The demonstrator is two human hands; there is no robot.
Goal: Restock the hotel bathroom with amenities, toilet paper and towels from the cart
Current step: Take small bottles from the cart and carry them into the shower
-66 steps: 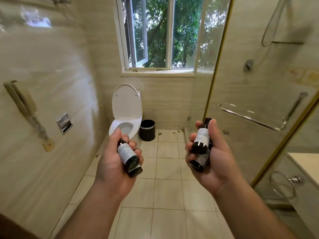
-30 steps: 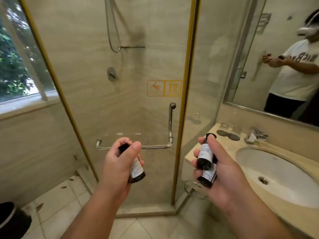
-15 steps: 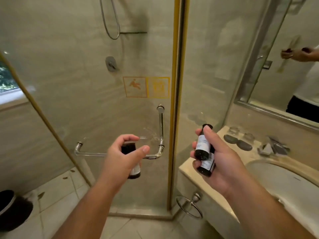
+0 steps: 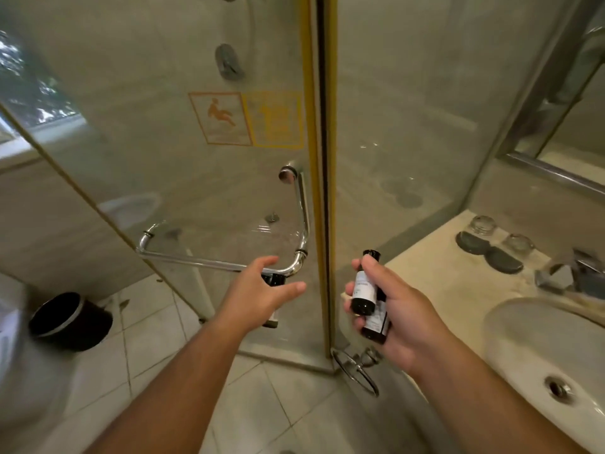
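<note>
Clutching dark bottles (image 4: 363,291), left hand (image 4: 257,298), right hand (image 4: 404,324)

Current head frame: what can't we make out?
All head view.
Left bottle: left hand covers all but the cap and a base corner.
Lower right bottle: largely behind the upper right bottle and right hand.
Bottle labels: print too small.
Yellow sticker: text blurred.
Toilet: blurred, cut off by the left edge.
Faucet: motion-blurred.
</note>
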